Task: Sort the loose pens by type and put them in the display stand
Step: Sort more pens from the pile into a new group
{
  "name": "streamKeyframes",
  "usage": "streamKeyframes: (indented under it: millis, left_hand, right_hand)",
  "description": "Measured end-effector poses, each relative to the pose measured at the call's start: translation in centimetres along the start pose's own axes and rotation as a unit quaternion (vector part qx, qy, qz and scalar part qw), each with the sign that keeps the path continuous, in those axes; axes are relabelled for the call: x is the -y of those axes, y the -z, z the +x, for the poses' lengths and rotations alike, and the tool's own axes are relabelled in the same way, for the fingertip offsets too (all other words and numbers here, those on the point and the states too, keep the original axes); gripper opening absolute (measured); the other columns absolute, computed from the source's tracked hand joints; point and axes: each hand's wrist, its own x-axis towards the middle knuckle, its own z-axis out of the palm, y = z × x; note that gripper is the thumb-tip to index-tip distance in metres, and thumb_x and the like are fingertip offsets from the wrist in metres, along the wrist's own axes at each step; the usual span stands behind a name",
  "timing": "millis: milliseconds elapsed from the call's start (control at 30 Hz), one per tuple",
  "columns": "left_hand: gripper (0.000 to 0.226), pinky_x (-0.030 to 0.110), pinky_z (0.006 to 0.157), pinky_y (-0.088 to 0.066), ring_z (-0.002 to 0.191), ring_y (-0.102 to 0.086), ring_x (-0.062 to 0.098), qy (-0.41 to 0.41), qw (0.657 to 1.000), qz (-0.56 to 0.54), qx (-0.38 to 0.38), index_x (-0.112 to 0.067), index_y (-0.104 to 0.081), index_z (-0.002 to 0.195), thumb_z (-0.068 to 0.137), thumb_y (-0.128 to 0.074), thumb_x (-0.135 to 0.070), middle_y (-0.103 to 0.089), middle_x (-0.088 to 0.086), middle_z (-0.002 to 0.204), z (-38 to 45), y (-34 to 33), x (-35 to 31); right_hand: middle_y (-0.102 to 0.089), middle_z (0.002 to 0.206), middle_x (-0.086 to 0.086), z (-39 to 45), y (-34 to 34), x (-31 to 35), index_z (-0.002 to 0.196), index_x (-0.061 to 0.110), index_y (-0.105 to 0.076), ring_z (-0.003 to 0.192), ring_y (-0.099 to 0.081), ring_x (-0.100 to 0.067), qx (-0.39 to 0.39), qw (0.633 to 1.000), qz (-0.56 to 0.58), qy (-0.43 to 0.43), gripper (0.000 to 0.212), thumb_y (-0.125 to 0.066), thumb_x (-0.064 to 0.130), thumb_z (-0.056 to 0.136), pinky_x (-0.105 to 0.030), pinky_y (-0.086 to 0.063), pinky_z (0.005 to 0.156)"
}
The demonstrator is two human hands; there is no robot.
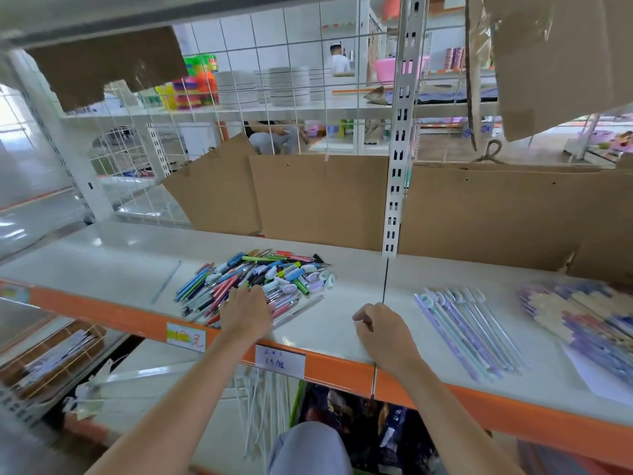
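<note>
Knee in grey fabric (310,447) nearest the camera, bottom centre, below the shelf edge. Both my forearms reach up over the orange shelf lip (342,371), which carries a white price tag (280,361) and a yellow-green tag (186,336).

Left hand (247,311): palm down, fingers straight and close together, lying flat on the near edge of the loose pen pile (253,281). Fingertips touch the pink and red pens at the pile's front; cannot tell if any pen is pinched under them.

Right hand (380,329): fingers curled in loosely, knuckles up, resting on bare white shelf board (329,323). Nothing visible in it. Sits just right of the pile, apart from it, near the seam between shelf boards.

Pile is mixed: blue, green, pink pens, pale capped ones, heaped just beyond the left hand. Right of the right hand, a row of pastel purple and mint pens (466,330) lies side by side, well apart from the pile. Further right, blurred purple packets (582,320).

Behind: cardboard sheets (322,200) against the wire grid back, white slotted upright (399,132).
</note>
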Motion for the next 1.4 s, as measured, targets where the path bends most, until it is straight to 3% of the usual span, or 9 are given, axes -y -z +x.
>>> streamKeyframes:
  millis: [200,367,567,800,1067,1167,1267,1333,1400]
  left_hand:
    - [0.017,0.025,0.072,-0.039,0.096,-0.047,0.016,-0.056,0.997,0.042,-0.021,-0.012,-0.050,0.110,0.095,-0.053,-0.021,-0.053,0.004,0.109,-0.9,0.2,-0.8]
    - [0.025,0.028,0.087,-0.043,0.110,-0.047,0.020,-0.099,0.992,0.070,-0.045,-0.013,-0.045,0.119,0.096,-0.050,-0.020,-0.051,0.006,0.117,-1.3,0.1,-0.5]
    - [0.027,0.026,0.072,-0.043,0.101,-0.047,0.021,-0.097,0.993,0.051,-0.045,-0.015,-0.044,0.116,0.092,-0.053,-0.009,-0.045,0.007,0.111,-1.3,-0.2,-0.7]
    - [0.017,0.024,0.072,-0.043,0.101,-0.045,0.017,-0.112,0.991,0.039,-0.054,-0.017,-0.048,0.111,0.096,-0.048,-0.026,-0.046,0.003,0.108,-1.2,-0.4,-0.5]
    - [0.027,0.030,0.091,-0.040,0.111,-0.042,0.020,-0.093,0.991,0.091,-0.035,-0.015,-0.054,0.106,0.097,-0.047,-0.038,-0.043,0.006,0.116,-1.0,-0.5,-0.6]
    - [0.025,0.029,0.091,-0.038,0.106,-0.043,0.019,-0.116,0.985,0.095,-0.083,-0.015,-0.050,0.109,0.099,-0.040,-0.036,-0.045,0.004,0.113,-1.3,-0.7,-0.9]
    - [0.023,0.024,0.074,-0.039,0.087,-0.047,0.014,-0.179,0.975,0.050,-0.119,-0.014,-0.044,0.106,0.102,-0.031,-0.032,-0.051,0.000,0.097,-1.8,0.0,-2.2]
    - [0.021,0.023,0.054,-0.035,0.069,-0.049,0.014,-0.228,0.970,-0.003,-0.083,-0.014,-0.041,0.105,0.103,-0.029,-0.031,-0.051,-0.002,0.082,-2.2,0.3,-3.7]
    - [0.021,0.027,0.049,-0.037,0.063,-0.054,0.018,-0.253,0.966,-0.038,-0.030,-0.015,-0.041,0.101,0.102,-0.031,-0.032,-0.055,-0.001,0.074,-2.8,-0.1,-5.0]
  right_hand:
    - [-0.053,0.111,0.001,0.0,0.1,0.1,0.111,0.016,-0.059,0.092,-0.052,-0.010,0.003,1.000,0.006,-0.003,0.023,-0.041,0.017,0.097,-0.019,-0.041,0.079]
    - [-0.054,0.113,0.000,-0.1,0.2,0.2,0.112,0.016,-0.059,0.096,-0.053,-0.011,0.003,1.000,0.007,-0.004,0.024,-0.041,0.017,0.097,-0.020,-0.042,0.081]
    - [-0.054,0.112,0.000,-0.1,0.2,0.2,0.111,0.015,-0.060,0.094,-0.052,-0.011,-0.001,1.000,0.012,-0.005,0.023,-0.041,0.016,0.097,-0.020,-0.041,0.080]
    - [-0.054,0.111,0.001,0.0,0.2,0.1,0.111,0.015,-0.060,0.092,-0.052,-0.010,-0.003,1.000,0.015,-0.006,0.024,-0.042,0.016,0.097,-0.019,-0.040,0.078]
    - [-0.055,0.109,0.001,0.1,0.1,0.0,0.108,0.016,-0.061,0.090,-0.052,-0.009,-0.005,1.000,0.017,-0.008,0.022,-0.042,0.016,0.097,-0.018,-0.039,0.076]
    - [-0.055,0.109,0.002,0.1,0.0,0.0,0.108,0.016,-0.061,0.091,-0.052,-0.009,-0.006,1.000,0.018,-0.009,0.023,-0.042,0.015,0.096,-0.018,-0.039,0.076]
    - [-0.055,0.108,0.002,0.2,0.0,-0.1,0.107,0.016,-0.061,0.090,-0.052,-0.009,-0.006,1.000,0.019,-0.012,0.022,-0.042,0.015,0.096,-0.017,-0.038,0.075]
    - [-0.056,0.107,0.002,0.3,-0.1,-0.2,0.106,0.016,-0.062,0.089,-0.052,-0.008,-0.005,1.000,0.021,-0.014,0.022,-0.042,0.015,0.096,-0.017,-0.038,0.073]
    - [-0.056,0.106,0.002,0.3,0.0,-0.2,0.105,0.016,-0.062,0.089,-0.051,-0.008,-0.004,1.000,0.022,-0.014,0.022,-0.042,0.014,0.096,-0.018,-0.037,0.073]
